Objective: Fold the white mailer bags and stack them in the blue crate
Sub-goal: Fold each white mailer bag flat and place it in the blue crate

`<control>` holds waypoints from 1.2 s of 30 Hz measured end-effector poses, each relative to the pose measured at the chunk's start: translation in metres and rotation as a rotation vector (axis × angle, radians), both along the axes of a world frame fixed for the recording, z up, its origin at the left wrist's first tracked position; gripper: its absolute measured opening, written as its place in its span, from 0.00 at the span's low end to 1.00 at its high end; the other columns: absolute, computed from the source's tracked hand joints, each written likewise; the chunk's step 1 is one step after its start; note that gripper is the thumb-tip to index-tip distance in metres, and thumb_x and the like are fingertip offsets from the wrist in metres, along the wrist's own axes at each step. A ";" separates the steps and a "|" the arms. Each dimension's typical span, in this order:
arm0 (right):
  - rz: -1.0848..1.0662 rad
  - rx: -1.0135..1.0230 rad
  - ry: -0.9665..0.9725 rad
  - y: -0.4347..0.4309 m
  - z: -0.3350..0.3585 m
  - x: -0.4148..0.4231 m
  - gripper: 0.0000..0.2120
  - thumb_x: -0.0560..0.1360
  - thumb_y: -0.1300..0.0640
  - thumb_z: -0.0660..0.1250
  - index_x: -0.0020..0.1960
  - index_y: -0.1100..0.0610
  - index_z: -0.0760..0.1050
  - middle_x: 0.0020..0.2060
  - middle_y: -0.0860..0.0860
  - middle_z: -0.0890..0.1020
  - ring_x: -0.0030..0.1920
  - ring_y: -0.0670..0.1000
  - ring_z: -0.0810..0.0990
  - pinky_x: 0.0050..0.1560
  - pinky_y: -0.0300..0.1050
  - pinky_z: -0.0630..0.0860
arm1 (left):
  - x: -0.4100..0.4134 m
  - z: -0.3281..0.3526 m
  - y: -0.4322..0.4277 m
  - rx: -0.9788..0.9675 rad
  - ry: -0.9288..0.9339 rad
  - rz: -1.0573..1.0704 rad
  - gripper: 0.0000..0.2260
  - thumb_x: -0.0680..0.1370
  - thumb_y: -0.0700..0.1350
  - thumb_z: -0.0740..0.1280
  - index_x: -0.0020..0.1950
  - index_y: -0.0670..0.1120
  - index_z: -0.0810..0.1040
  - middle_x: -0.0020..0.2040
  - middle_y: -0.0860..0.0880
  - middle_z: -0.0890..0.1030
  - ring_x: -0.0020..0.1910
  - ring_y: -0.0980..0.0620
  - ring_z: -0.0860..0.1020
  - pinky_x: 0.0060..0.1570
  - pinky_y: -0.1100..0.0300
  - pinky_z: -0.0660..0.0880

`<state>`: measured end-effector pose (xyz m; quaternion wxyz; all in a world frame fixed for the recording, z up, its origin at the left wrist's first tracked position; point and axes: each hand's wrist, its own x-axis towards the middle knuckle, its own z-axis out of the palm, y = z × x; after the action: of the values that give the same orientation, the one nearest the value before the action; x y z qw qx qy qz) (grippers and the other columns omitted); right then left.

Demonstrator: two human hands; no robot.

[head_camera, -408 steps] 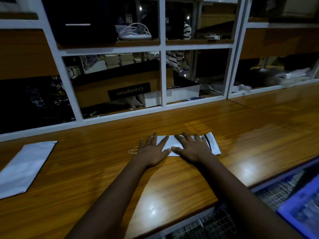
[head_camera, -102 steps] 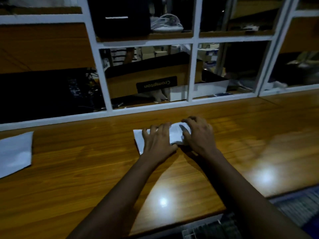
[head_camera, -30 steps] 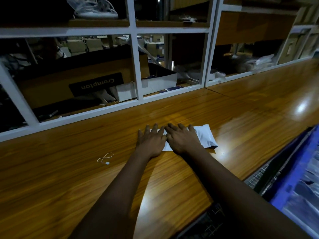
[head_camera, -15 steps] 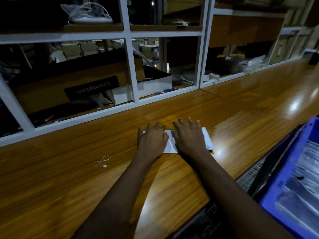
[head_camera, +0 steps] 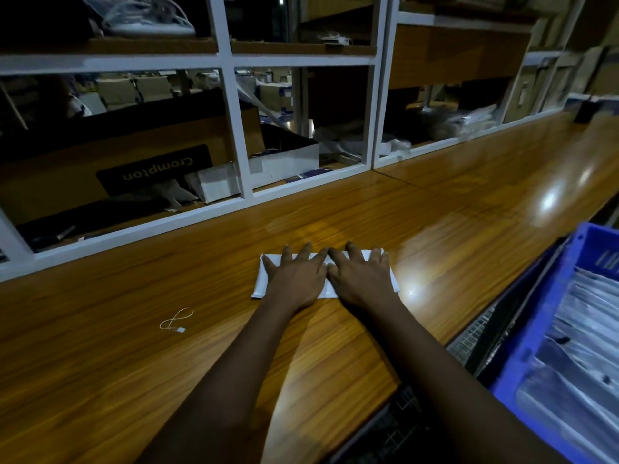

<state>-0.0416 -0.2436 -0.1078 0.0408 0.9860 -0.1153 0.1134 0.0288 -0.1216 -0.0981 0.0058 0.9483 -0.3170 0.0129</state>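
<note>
At the left, a thin white string loop with a small tag [head_camera: 176, 321] lies on the glossy brown wooden worktop [head_camera: 100, 380], well apart from the work; leave it there. The left hand [head_camera: 297, 278] lies flat on the folded white plastic mailer bag [head_camera: 260, 279], its fingers [head_camera: 287, 254] straight and slightly spread, holding nothing. The bag sits on the worktop under both palms, and only its two ends show. The right hand [head_camera: 361, 279] presses just beside the left in the same way.

This looks like the creasing step. It should go best with firm, even pressure, sweeping from the middle out to each end so trapped air escapes and the slippery film does not spring open. The blue plastic crate [head_camera: 536, 329] stands at the right, below the worktop edge, with pale bags already inside. Pinch the fold shut before lifting it across.
</note>
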 end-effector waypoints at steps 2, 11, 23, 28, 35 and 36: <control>-0.001 -0.004 0.027 0.000 0.003 0.002 0.22 0.85 0.46 0.51 0.78 0.48 0.62 0.78 0.59 0.60 0.73 0.75 0.59 0.71 0.72 0.54 | 0.002 0.000 0.000 -0.012 0.017 0.008 0.23 0.85 0.56 0.45 0.80 0.60 0.46 0.82 0.51 0.48 0.79 0.38 0.48 0.68 0.25 0.47; 0.016 0.065 0.030 0.007 0.017 -0.013 0.20 0.86 0.49 0.50 0.77 0.50 0.62 0.77 0.56 0.60 0.76 0.67 0.55 0.71 0.73 0.52 | 0.006 0.004 0.002 -0.015 0.104 0.021 0.22 0.84 0.60 0.42 0.79 0.65 0.45 0.82 0.51 0.46 0.79 0.39 0.45 0.69 0.26 0.43; 0.046 0.194 -0.161 0.011 0.008 -0.003 0.25 0.80 0.48 0.49 0.71 0.56 0.71 0.72 0.59 0.71 0.73 0.65 0.66 0.73 0.65 0.61 | -0.001 -0.001 0.060 -0.170 0.015 -0.012 0.23 0.85 0.54 0.48 0.81 0.52 0.53 0.81 0.46 0.52 0.80 0.44 0.50 0.75 0.41 0.49; 0.195 0.091 0.110 0.024 0.004 0.010 0.26 0.85 0.45 0.44 0.82 0.51 0.48 0.81 0.55 0.50 0.80 0.63 0.47 0.75 0.67 0.43 | -0.004 0.003 0.073 0.003 0.144 -0.012 0.26 0.85 0.58 0.44 0.81 0.53 0.40 0.81 0.49 0.39 0.80 0.48 0.39 0.74 0.39 0.39; 0.162 0.122 0.182 0.028 0.006 0.003 0.29 0.84 0.41 0.44 0.82 0.48 0.43 0.82 0.53 0.46 0.80 0.61 0.44 0.75 0.67 0.40 | -0.002 0.007 0.074 0.042 0.198 -0.032 0.27 0.84 0.59 0.45 0.80 0.55 0.37 0.81 0.50 0.37 0.79 0.48 0.38 0.75 0.38 0.37; 0.150 0.131 0.173 0.030 0.006 0.001 0.29 0.84 0.41 0.44 0.82 0.48 0.44 0.82 0.53 0.46 0.80 0.60 0.45 0.75 0.66 0.40 | -0.003 0.006 0.076 0.036 0.190 -0.038 0.27 0.84 0.59 0.46 0.81 0.55 0.39 0.81 0.50 0.38 0.80 0.49 0.39 0.75 0.38 0.38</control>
<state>-0.0409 -0.2137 -0.1018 -0.0225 0.9985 -0.0444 0.0228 0.0262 -0.0458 -0.0926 0.0192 0.9391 -0.3330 -0.0829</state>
